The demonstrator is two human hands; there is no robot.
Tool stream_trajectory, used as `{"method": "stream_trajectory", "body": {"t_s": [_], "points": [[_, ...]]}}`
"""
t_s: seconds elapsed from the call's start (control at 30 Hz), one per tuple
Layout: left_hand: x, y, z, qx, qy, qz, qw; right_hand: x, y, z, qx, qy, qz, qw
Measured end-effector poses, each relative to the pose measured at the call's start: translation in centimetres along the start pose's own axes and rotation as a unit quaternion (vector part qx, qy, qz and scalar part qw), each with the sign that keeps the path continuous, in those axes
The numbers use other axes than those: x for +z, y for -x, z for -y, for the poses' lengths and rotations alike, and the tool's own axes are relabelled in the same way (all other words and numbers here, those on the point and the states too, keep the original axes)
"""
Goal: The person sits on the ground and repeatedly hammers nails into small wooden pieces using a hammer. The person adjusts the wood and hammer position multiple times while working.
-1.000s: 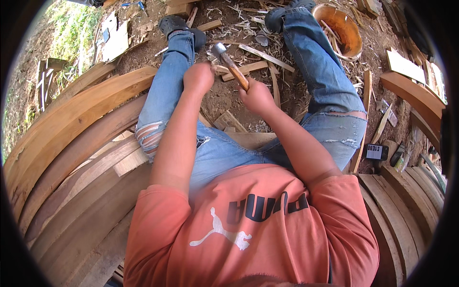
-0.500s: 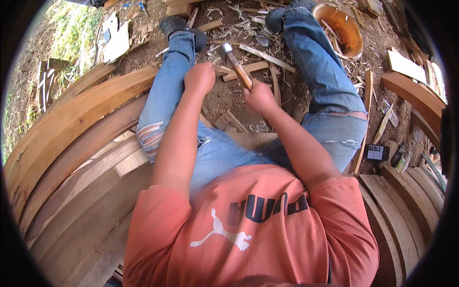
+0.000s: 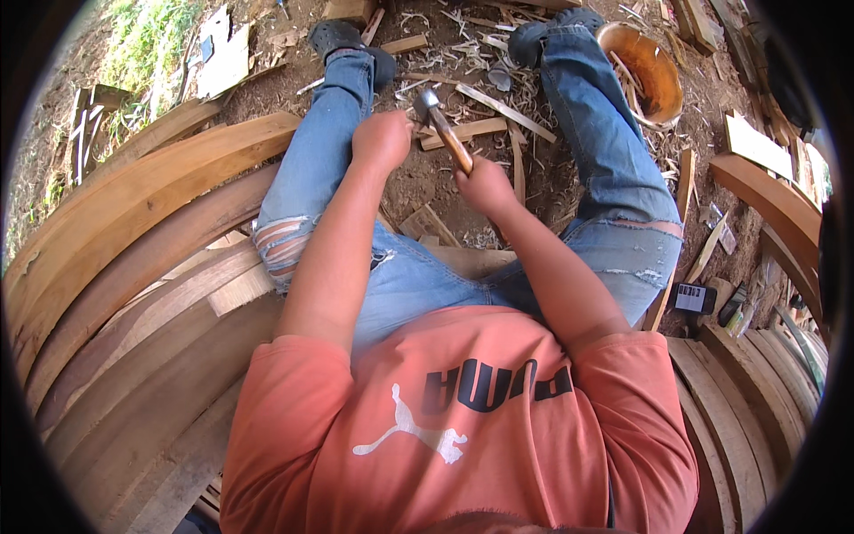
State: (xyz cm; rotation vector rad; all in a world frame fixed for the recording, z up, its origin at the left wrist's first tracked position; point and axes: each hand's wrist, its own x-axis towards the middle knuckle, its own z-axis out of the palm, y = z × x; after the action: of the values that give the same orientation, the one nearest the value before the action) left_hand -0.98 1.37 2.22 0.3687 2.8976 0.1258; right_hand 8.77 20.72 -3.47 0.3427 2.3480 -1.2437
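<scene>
A hammer (image 3: 450, 137) with a wooden handle and a metal head is in my right hand (image 3: 487, 187), whose fingers wrap the handle's lower end. Its head points up and left, just beside the fingers of my left hand (image 3: 382, 141). That left hand is closed in a fist or pinch above my left shin. Whatever sits in its fingers is hidden or too small to name. Beneath both hands lies brown soil with a wooden offcut (image 3: 463, 133) and pale shavings.
Long curved wooden boards (image 3: 160, 191) are stacked at my left, and more boards (image 3: 725, 405) lie at my right. An orange-brown bucket (image 3: 656, 76) with wood scraps lies beyond my right knee. A phone-like dark object (image 3: 694, 298) rests near the right-hand boards.
The view has shifted slightly. Both hands stay close together, and the hammer's head sits a little lower and nearer the left fist. Both grips look the same.
</scene>
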Motion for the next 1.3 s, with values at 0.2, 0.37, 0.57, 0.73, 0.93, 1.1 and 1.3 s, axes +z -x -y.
{"method": "stream_trajectory", "body": {"t_s": [0.2, 0.37, 0.57, 0.73, 0.93, 1.1, 1.3], "points": [[0.7, -0.4, 0.8, -0.031, 0.03, 0.016, 0.999, -1.4, 0.8, 1.7, -0.022, -0.028, -0.011, 0.999], [0.7, 0.2, 0.0, -0.006, 0.009, 0.021, 1.0, 0.3, 1.0, -1.2, 0.004, 0.034, 0.008, 0.999], [0.7, 0.3, 0.1, -0.023, 0.011, 0.008, 1.0, -1.0, 1.5, 1.2, -0.024, -0.055, -0.024, 0.998], [0.1, 0.0, 0.1, -0.013, 0.013, 0.003, 1.0, 0.3, 0.7, -0.5, 0.003, 0.007, -0.006, 1.0], [0.8, -0.2, 0.2, -0.015, 0.002, 0.009, 1.0, -1.4, 1.3, 1.1, -0.004, -0.043, -0.02, 0.999], [0.2, 0.3, 0.1, -0.016, -0.005, 0.002, 1.0, 0.1, 0.2, -0.7, -0.019, 0.003, -0.015, 1.0], [0.8, 0.0, 0.5, -0.015, -0.01, 0.006, 1.0, 0.6, 0.8, -1.0, 0.01, 0.034, 0.018, 0.999]]}}
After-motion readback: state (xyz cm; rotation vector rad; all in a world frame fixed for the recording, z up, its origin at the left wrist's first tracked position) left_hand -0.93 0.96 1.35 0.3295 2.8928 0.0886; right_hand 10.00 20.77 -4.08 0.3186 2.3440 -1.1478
